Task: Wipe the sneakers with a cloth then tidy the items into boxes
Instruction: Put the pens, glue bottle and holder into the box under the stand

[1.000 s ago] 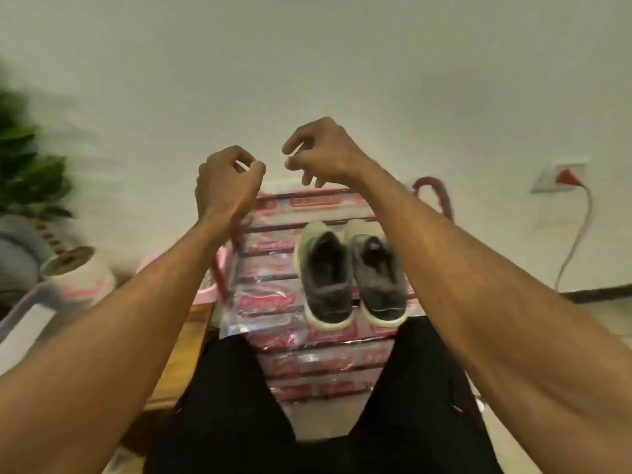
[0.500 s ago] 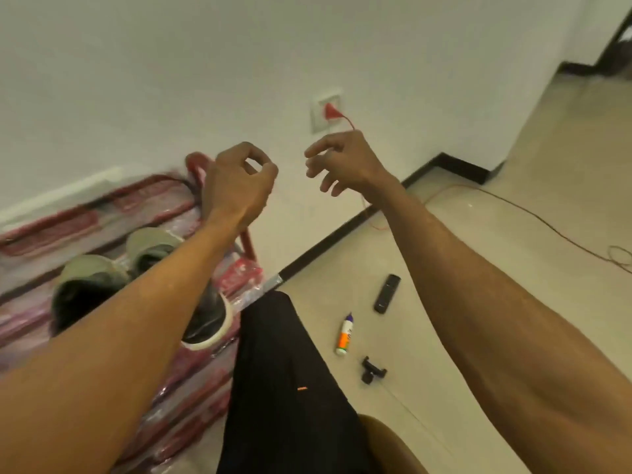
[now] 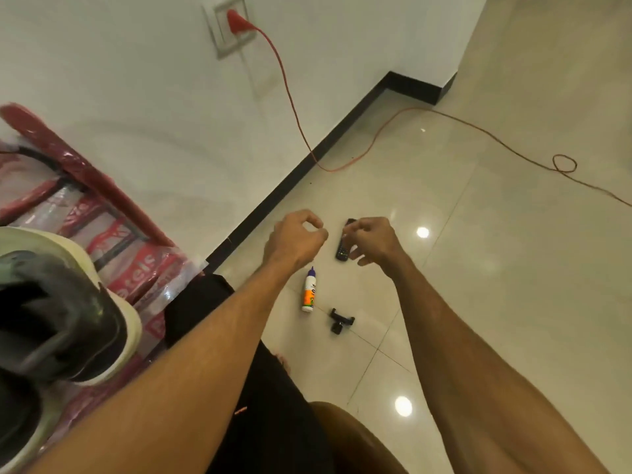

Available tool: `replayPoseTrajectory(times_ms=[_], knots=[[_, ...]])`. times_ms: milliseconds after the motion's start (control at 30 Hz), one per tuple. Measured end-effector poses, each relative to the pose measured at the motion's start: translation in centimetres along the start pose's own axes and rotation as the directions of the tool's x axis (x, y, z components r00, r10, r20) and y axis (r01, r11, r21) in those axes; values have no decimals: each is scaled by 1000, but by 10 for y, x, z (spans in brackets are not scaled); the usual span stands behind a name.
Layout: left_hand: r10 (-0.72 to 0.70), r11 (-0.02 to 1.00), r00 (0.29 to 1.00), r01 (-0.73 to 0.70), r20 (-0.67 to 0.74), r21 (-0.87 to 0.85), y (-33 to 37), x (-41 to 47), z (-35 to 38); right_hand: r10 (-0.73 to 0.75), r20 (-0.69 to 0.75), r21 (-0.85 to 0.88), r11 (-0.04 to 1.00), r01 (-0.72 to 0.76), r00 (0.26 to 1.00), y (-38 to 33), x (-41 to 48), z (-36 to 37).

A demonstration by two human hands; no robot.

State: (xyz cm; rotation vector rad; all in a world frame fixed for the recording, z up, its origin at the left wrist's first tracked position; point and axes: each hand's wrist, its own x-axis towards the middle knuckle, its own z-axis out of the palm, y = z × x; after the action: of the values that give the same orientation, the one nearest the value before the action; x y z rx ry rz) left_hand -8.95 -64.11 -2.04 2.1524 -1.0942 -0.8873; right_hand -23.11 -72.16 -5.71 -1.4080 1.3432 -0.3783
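Observation:
A pair of dark grey sneakers point(image 3: 58, 323) with pale soles stands at the left on a red rack wrapped in plastic point(image 3: 143, 265). Both my arms reach out over the tiled floor to the right of it. My left hand point(image 3: 295, 239) is curled, thumb and forefinger touching, with nothing in it. Beside it, my right hand point(image 3: 371, 239) is curled too and holds nothing; it partly hides a black remote point(image 3: 343, 249) lying on the floor. No cloth or box is in view.
A white and orange bottle point(image 3: 309, 294) and a small black clip point(image 3: 340, 321) lie on the floor below my hands. A red cable point(image 3: 458, 119) runs from a wall socket point(image 3: 232, 23) across the tiles. My dark-trousered leg point(image 3: 266, 388) is below.
My view has swung right, from the sneakers to the floor. Both hands have come down from in front of the wall to just above the remote and bottle.

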Motion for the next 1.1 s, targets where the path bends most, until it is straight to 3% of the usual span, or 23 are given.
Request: replayPoseTrajectory(times_ms=[267, 500, 767, 1100], knots=[[-141, 990, 977, 140, 158, 20, -55, 36, 50, 225, -46, 11, 974, -225, 973, 88, 35, 35], [-198, 977, 946, 212, 257, -27, -103, 67, 66, 350, -79, -158, 920, -358, 933, 171, 79, 75], [-233, 971, 909, 236, 346, 34, -127, 114, 85, 403, -1, -466, 810, -357, 915, 239, 95, 126], [-288, 954, 868, 299, 405, 39, -145, 143, 118, 340, -20, -666, 697, -266, 940, 284, 127, 150]])
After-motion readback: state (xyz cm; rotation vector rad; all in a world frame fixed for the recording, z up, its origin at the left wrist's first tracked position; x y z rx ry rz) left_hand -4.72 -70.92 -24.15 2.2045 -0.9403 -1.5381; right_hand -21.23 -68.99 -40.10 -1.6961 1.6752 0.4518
